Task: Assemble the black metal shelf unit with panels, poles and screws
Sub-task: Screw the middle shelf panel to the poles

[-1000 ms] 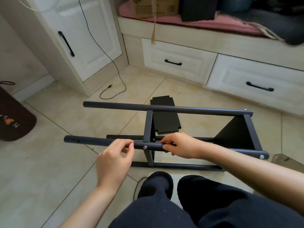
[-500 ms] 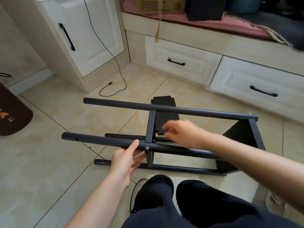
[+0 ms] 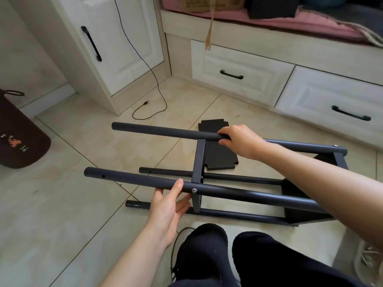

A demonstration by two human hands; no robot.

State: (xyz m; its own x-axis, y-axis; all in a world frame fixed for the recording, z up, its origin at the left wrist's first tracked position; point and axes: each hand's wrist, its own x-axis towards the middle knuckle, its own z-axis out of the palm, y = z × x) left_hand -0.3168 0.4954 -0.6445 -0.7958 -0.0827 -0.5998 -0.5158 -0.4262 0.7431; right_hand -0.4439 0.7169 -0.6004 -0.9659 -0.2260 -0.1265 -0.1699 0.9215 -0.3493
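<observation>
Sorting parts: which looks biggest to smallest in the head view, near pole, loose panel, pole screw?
1. Near pole
2. Loose panel, though farther away, so unsure
3. Pole screw

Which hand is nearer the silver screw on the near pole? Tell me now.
Left. The left hand holds the near pole just beside the silver screw. The right hand grips the far pole, across the frame from it.
</observation>
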